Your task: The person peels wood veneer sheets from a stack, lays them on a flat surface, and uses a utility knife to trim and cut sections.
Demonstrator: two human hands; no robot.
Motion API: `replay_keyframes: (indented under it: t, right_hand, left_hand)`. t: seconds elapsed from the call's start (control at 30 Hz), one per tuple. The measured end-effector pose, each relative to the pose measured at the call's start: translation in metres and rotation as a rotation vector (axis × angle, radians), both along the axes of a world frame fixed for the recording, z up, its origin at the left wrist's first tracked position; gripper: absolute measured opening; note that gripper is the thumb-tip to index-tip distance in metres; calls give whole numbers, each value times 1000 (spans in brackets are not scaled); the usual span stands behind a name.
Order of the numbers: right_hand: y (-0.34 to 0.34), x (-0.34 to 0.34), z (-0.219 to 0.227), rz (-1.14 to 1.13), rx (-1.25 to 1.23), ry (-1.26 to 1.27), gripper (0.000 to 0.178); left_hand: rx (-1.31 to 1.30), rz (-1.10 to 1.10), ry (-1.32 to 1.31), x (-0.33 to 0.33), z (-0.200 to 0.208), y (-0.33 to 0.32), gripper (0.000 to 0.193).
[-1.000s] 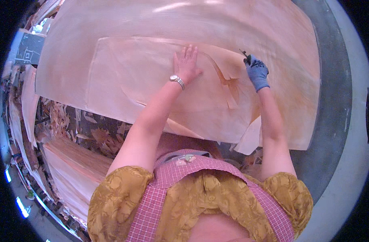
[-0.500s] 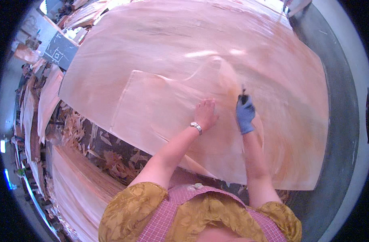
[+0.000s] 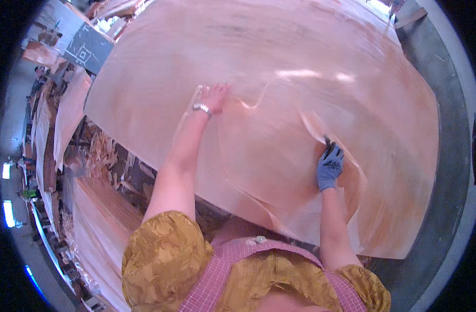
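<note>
A broad stack of pale pinkish veneer sheets (image 3: 300, 67) fills most of the frame from upper left to right, lying flat on a dark grey table (image 3: 451, 156) whose bare edge runs down the right side. On top of it, in the centre and lower centre, lies a smaller loose veneer sheet (image 3: 259, 156), its edges curling and lifting near the lower middle. It looks very thin and light, flexible enough to ripple, and probably brittle along the grain, so it would likely tear if pulled from one corner; spreading the hold across two well-apart points on its edges seems the safer way. At lower left, a second pile of veneer (image 3: 100, 229) sits beside scattered scraps. The left hand (image 3: 214, 97), bare with a metal bracelet, lies with fingers spread flat on the sheet's upper left corner. The right hand (image 3: 329, 165), in a blue-grey glove, pinches a raised fold at the sheet's right edge.
</note>
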State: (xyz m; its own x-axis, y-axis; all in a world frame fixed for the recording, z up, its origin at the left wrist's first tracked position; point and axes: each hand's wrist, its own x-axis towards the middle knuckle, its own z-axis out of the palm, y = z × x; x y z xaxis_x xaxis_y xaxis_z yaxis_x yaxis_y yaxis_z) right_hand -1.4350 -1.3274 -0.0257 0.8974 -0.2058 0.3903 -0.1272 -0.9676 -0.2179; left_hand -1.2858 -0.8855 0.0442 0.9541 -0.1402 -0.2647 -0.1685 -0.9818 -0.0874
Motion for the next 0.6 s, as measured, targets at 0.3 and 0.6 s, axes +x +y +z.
replay_keyframes:
  t: [0.3,0.6]
  right_hand:
    - [5,8,1,2,-20,24,26]
    - [7,10,4,29,21,36,24]
  left_hand:
    - [-156,-183,-99,11,-4,40,47]
    - [51,-301,-73,23,-20,50,42]
